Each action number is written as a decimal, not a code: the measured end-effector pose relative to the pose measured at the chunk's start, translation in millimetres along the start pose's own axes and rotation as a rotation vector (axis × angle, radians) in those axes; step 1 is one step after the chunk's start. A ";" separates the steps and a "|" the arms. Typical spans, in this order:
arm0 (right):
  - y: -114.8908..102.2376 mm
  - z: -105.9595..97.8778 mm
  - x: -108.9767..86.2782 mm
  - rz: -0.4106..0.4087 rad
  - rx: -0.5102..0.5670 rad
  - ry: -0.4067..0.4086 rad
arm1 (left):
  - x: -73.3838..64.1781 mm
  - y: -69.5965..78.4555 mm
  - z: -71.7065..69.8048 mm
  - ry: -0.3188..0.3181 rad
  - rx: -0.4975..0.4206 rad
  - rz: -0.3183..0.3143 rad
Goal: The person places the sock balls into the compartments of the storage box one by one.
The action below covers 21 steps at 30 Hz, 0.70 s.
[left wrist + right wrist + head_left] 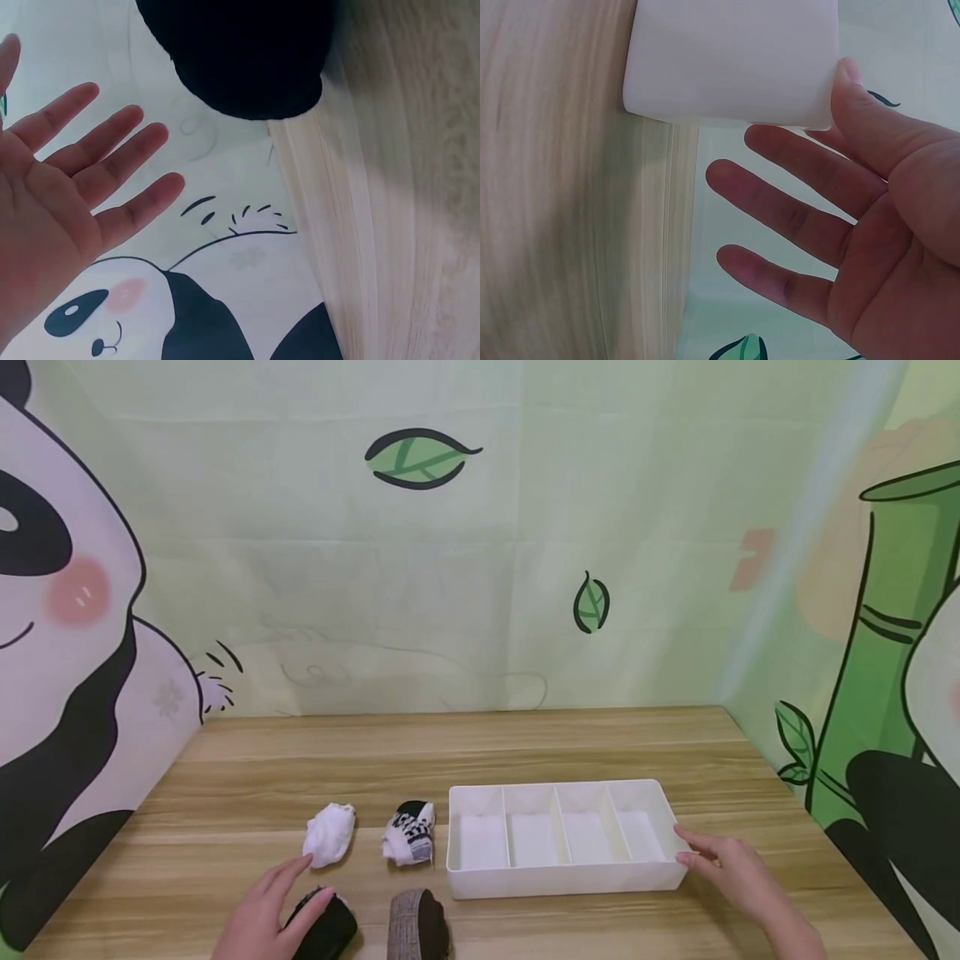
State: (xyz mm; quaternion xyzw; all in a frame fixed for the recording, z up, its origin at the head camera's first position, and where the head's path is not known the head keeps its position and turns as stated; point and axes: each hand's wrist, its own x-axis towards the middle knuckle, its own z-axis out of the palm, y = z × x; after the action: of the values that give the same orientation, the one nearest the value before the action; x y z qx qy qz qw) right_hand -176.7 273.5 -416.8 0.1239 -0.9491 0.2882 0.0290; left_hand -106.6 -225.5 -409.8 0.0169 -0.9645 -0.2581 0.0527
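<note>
Fingers extended, the right hand [731, 868] touches the right end of a smooth white four-compartment box [562, 881], rectangular with rounded corners, on the wood-grain table [465, 747]. The left hand [262, 914], fingers apart, hovers by a rolled black sock [337, 931]; crumpled white [328, 835], patterned [409, 833] and streaky brown [407, 927] bundles lie nearby.

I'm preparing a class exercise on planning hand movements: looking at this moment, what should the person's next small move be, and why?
Probably, the left hand should close gently around the black bundle. That bundle lies close to it, and the hand is spread open, holding nothing. Meanwhile the right hand touches the end of the white box, which might help steady it.
</note>
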 end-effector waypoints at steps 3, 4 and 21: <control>-0.4 -0.2 -0.1 0.002 -0.001 0.000 | -0.4 -3.4 -0.9 -0.024 0.002 -0.003; -0.5 -0.2 0.0 0.001 -0.001 0.001 | -1.0 -4.4 -0.9 -0.020 -0.003 0.005; -0.3 -0.9 1.9 0.001 0.001 -0.010 | 7.2 -41.2 6.6 -0.265 -0.146 0.246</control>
State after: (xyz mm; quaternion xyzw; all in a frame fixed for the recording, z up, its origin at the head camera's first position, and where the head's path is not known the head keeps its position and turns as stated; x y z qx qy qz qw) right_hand -178.5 273.3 -415.7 0.1249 -0.9491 0.2880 0.0243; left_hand -114.2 -258.4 -435.4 -0.1391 -0.9365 -0.3190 -0.0427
